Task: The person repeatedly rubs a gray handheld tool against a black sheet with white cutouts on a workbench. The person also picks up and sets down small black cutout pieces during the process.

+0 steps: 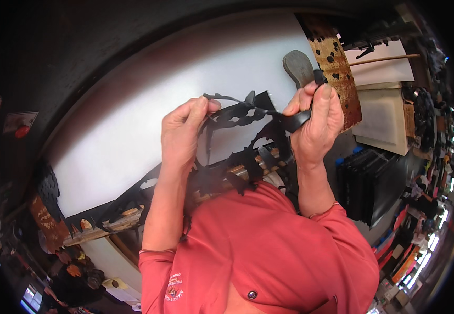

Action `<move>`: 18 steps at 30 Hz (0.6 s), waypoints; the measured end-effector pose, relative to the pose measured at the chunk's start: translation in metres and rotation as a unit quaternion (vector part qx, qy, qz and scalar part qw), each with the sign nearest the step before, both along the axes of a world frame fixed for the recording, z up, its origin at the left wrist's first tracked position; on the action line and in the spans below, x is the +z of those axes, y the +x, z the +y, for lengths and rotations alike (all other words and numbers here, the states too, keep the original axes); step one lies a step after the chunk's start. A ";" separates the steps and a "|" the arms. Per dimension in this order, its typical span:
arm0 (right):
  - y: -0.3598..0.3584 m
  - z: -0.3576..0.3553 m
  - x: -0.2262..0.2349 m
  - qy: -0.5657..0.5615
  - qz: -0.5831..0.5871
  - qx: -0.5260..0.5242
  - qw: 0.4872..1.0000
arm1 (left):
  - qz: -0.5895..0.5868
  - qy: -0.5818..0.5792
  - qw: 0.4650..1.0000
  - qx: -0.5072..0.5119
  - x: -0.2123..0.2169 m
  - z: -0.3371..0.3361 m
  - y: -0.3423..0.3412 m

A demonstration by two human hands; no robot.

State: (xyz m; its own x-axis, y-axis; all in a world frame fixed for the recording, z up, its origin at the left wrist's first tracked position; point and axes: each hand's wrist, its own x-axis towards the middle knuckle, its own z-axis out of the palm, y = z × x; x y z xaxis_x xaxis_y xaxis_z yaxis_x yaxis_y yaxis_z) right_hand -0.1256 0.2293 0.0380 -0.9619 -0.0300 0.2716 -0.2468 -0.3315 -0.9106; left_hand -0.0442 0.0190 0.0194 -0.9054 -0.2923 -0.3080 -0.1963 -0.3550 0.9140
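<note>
Hands (185,133) (316,118) closed, pinching black cut-out strip (248,115) taut between them; inspection step, apparently; next move called for careful untangling.

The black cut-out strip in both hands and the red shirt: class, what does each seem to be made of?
Black cut-out strip: probably leather or rubber sheet, matte; it bends and droops between the left hand and right hand, with cleanly cut holes. Red shirt: knit fabric, matte, with soft folds, a button and stitched sleeve hems.

Two hands (185,133), one black cut strip (242,116), one red shirt (268,251)
</note>
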 end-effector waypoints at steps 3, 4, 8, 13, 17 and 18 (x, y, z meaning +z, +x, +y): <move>-0.009 -0.003 0.002 -0.063 -0.070 -0.009 0.995 | 0.148 -0.016 0.989 -0.012 0.017 0.002 0.008; -0.010 -0.006 0.003 -0.083 -0.090 0.008 0.992 | 0.205 0.001 0.979 -0.010 0.021 0.003 0.010; -0.013 -0.018 0.015 -0.152 -0.127 0.059 0.978 | 0.240 0.190 0.952 -0.002 0.036 0.004 0.010; -0.019 -0.026 0.027 -0.139 -0.083 0.078 0.984 | 0.065 0.060 0.991 -0.103 0.045 0.005 0.006; -0.020 -0.023 0.027 -0.100 -0.063 0.126 0.985 | 0.032 0.080 0.984 -0.158 0.049 0.006 0.002; -0.021 -0.021 0.027 -0.085 -0.066 0.151 0.983 | 0.032 0.075 0.982 -0.169 0.050 0.007 0.001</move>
